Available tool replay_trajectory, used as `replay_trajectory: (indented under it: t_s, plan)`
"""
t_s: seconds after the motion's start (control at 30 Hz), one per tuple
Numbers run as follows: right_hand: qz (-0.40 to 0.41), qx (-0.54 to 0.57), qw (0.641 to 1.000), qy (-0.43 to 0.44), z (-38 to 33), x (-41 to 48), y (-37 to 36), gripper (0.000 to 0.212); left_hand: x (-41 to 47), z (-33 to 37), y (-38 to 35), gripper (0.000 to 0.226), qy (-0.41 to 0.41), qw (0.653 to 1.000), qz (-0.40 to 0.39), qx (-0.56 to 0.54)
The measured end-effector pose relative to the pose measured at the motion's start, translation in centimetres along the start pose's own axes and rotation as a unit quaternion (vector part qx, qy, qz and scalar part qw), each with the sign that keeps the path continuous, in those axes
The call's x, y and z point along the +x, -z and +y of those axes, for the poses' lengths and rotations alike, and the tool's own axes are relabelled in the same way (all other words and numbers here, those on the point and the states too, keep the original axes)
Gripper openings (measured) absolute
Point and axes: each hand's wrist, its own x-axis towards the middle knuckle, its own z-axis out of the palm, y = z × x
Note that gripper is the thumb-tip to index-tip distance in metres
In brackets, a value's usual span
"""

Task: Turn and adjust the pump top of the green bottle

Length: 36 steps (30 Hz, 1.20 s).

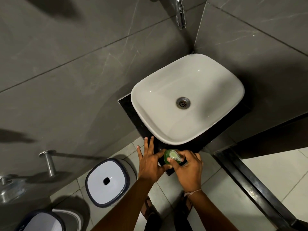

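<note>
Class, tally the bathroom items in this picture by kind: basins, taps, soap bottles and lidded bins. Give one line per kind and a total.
White basin: 1
Chrome tap: 1
Green soap bottle, gripped by the right hand with the left hand beside it: 1
White lidded bins, one whole and one at the bottom edge: 2
Total: 5

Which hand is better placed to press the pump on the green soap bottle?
The right hand, probably: its fingers already curl round the green soap bottle with the thumb on the pump. The left hand lies spread open beside it on the black counter.
</note>
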Motion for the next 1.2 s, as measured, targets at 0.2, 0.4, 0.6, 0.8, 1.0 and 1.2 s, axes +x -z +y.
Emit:
replay_trajectory:
  t_s: [0.2, 0.4, 0.6, 0.8, 1.0, 1.2]
  plan:
    - [-0.054, 0.013, 0.997, 0.057, 0.4, 0.7, 1.1, 0.038, 0.1, 0.4, 0.2, 0.067, 0.001, 1.000, -0.004, -0.001]
    - [-0.002, -0.005, 0.999, 0.044, -0.2, 0.7, 0.7, 0.033, 0.0, 0.7, 0.4, 0.067, 0.010, 1.000, -0.013, 0.014]
    - [0.022, -0.010, 1.000, 0.019, -0.4, 0.4, 0.1, 0.027, -0.1, 0.8, 0.5, 0.064, 0.009, 1.000, -0.005, 0.007]
    - [-0.039, 0.007, 0.997, 0.061, 0.7, -0.1, 1.7, 0.052, -0.2, 0.9, 0.4, 0.064, 0.013, 1.000, -0.002, 0.007]
    - [-0.040, -0.010, 0.997, 0.062, 0.1, 0.7, 1.4, 0.038, -0.2, 0.9, 0.5, 0.066, 0.014, 1.000, -0.003, 0.002]
    - [-0.021, -0.019, 0.998, 0.052, 0.2, 0.9, 1.1, 0.031, -0.2, 1.0, 0.6, 0.067, 0.015, 1.000, -0.011, 0.013]
